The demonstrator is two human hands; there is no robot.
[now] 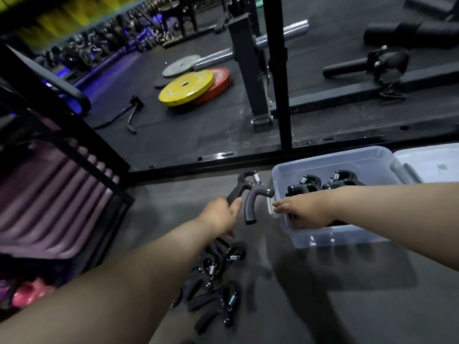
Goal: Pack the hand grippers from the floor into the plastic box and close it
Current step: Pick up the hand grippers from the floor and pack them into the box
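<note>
Hand gripper (248, 192) juts above left hand's (219, 214) grip — beside box (347, 235).

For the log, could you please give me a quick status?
Left hand grips one hand gripper. Right hand over plastic box, grip unclear. More grippers on floor; nothing blocking.

The hand gripper (248, 194) in the left hand (221, 214) has matt black handles, rubbery or plastic by the look, and a bright coiled metal spring, and the heap of grippers (218, 281) shows the same dull grips and shiny springs. The plastic box (367, 157) is smooth, cloudy and translucent with a faint gloss, as is its lid (432, 165). The floor (372, 306) is dark, matt and scuffed, the yellow plate (186, 88) and red plate (221, 81) look like dull rubber, the barbell sleeve (293, 29) is bare satin metal, and the rack post (248, 70) is black painted steel.
</note>
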